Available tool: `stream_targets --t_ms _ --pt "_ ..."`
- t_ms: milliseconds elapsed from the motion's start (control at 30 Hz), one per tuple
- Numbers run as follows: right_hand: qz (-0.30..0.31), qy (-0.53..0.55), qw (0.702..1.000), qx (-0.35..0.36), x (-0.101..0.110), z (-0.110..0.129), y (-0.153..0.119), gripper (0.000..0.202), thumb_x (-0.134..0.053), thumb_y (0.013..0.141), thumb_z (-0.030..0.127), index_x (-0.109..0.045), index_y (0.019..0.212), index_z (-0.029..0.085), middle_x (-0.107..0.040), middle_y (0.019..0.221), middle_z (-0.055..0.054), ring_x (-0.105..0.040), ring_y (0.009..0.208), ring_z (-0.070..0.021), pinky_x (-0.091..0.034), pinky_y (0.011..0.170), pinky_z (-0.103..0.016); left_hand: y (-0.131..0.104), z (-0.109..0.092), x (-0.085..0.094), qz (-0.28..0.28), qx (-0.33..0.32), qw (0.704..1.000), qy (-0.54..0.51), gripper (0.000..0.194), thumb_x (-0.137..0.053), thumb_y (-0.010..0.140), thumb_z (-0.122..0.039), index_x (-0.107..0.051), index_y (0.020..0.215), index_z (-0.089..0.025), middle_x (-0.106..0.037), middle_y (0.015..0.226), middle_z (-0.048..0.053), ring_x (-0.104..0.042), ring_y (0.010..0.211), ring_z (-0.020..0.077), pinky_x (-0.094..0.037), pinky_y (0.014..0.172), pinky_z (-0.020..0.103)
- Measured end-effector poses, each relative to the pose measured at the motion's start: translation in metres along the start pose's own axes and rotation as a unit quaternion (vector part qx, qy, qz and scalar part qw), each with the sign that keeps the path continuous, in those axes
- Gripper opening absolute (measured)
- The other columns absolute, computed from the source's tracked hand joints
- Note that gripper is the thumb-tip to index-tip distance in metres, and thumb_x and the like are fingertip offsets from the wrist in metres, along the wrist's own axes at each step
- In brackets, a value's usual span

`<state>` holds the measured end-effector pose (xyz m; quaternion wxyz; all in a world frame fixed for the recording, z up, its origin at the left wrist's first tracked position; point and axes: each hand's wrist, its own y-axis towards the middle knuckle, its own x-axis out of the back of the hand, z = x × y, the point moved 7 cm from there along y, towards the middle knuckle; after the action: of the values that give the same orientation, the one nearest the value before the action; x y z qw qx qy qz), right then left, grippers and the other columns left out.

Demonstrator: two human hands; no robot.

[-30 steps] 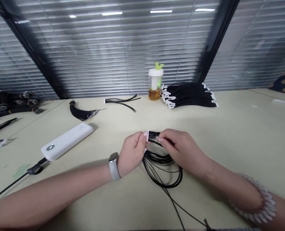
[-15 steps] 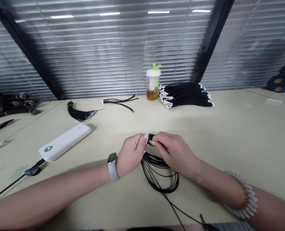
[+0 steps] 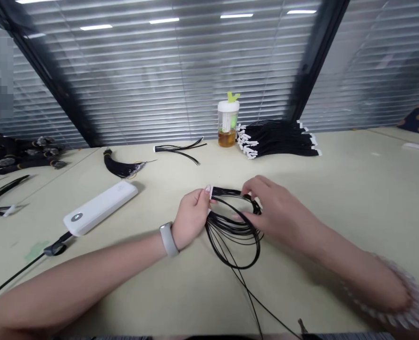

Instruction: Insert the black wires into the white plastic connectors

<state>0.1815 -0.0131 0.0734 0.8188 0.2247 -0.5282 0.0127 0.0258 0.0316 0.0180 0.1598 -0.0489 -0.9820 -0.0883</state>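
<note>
Blinds (image 3: 142, 94) behind pale table (image 3: 337, 193); left hand (image 3: 190, 217) grips cables (image 3: 227, 225).

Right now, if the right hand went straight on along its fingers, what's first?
The looped black wires, right at the fingertips of the right hand. Beyond, roughly in line, the left hand at the white connector. Depth is unclear.

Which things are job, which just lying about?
In hand, apparently:
looped black wires, right hand at them
flat white connector, left hand pinching it

Lying about:
white oblong power bank
clear plastic white-lidded cup
curved black wire bundle
black white-ended wire stack
</note>
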Motion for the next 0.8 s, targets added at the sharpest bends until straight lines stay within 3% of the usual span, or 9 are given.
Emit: stream_targets --t_ms 67,100,200,300,433,567,667,800 --pt "-0.018 -0.058 0.998 0.019 0.01 0.013 -0.007 0.022 -0.058 0.076 0.037 -0.051 0.07 0.017 -0.054 0.069 -0.001 -0.041 0.057 -0.0109 -0.028 0.052 -0.024 0.003 0.004 0.002 -0.018 0.015 1.0 -0.012 0.041 -0.042 0.084 -0.048 -0.055 0.064 -0.014 -0.049 0.053 -0.002 -0.042 0.05 0.0097 -0.034 0.052 0.021" --pt "0.009 -0.074 0.997 0.024 0.009 0.018 -0.01 0.03 -0.054 0.078 0.039 -0.047 0.06 0.017 -0.049 0.058 0.0 -0.035 0.051 -0.01 -0.025 0.049 -0.024 0.005 0.005 0.002 -0.022 0.018 0.999 -0.02 0.041 -0.042 0.083 -0.048 -0.056 0.065 -0.014 -0.049 0.053 -0.002 -0.042 0.05 0.0098 -0.035 0.053 0.022" --pt "0.169 -0.027 0.985 0.02 -0.01 0.025 -0.02 0.043 -0.046 0.083 0.04 -0.039 0.048 0.016 -0.04 0.044 0.002 -0.027 0.043 -0.008 -0.02 0.044 -0.024 0.007 0.007 0.002 -0.032 0.022 0.999 -0.037 0.042 -0.043 0.083 -0.05 -0.056 0.064 -0.014 -0.051 0.055 -0.001 -0.044 0.052 0.0103 -0.036 0.054 0.022" --pt "0.264 0.117 0.957 -0.006 -0.036 0.026 -0.026 0.034 -0.042 0.085 0.028 -0.041 0.053 0.016 -0.047 0.049 0.002 -0.038 0.044 -0.0067 -0.027 0.043 -0.02 0.007 0.006 0.004 -0.042 0.02 0.998 -0.039 0.044 -0.043 0.083 -0.051 -0.054 0.061 -0.014 -0.052 0.056 -0.001 -0.045 0.053 0.0105 -0.036 0.054 0.022" --pt "0.296 0.33 0.891 -0.096 -0.072 0.019 -0.025 0.031 -0.036 0.088 0.032 -0.043 0.062 0.017 -0.049 0.053 0.003 -0.049 0.042 -0.0062 -0.037 0.041 -0.017 0.006 0.0 0.006 -0.048 -0.003 0.998 -0.032 0.044 -0.042 0.083 -0.051 -0.052 0.06 -0.014 -0.051 0.056 -0.001 -0.043 0.052 0.0097 -0.036 0.054 0.022" --pt "0.349 0.426 0.818 -0.165 -0.091 0.022 -0.029 0.029 -0.041 0.085 0.038 -0.049 0.068 0.016 -0.055 0.053 0.003 -0.049 0.035 -0.0055 -0.036 0.031 -0.013 0.003 -0.005 0.006 -0.045 -0.016 0.999 -0.016 0.045 -0.042 0.083 -0.051 -0.053 0.061 -0.014 -0.051 0.055 -0.001 -0.043 0.052 0.0098 -0.036 0.054 0.022" --pt "0.35 0.426 0.816 -0.175 -0.087 0.025 -0.027 0.023 -0.046 0.081 0.033 -0.052 0.066 0.016 -0.051 0.044 0.006 -0.041 0.029 -0.0035 -0.031 0.028 -0.012 0.002 -0.008 0.006 -0.041 -0.027 0.999 -0.003 0.046 -0.04 0.084 -0.051 -0.055 0.062 -0.014 -0.053 0.057 0.0 -0.045 0.053 0.0104 -0.037 0.055 0.023" --pt "0.33 0.367 0.849 -0.19 -0.08 0.023 -0.024 0.015 -0.044 0.075 0.023 -0.056 0.066 0.018 -0.047 0.04 0.007 -0.037 0.025 -0.0051 -0.028 0.025 -0.014 0.001 -0.009 0.005 -0.037 -0.027 0.999 -0.001 0.045 -0.041 0.084 -0.05 -0.053 0.059 -0.014 -0.054 0.057 0.0 -0.049 0.057 0.0114 -0.038 0.056 0.022"
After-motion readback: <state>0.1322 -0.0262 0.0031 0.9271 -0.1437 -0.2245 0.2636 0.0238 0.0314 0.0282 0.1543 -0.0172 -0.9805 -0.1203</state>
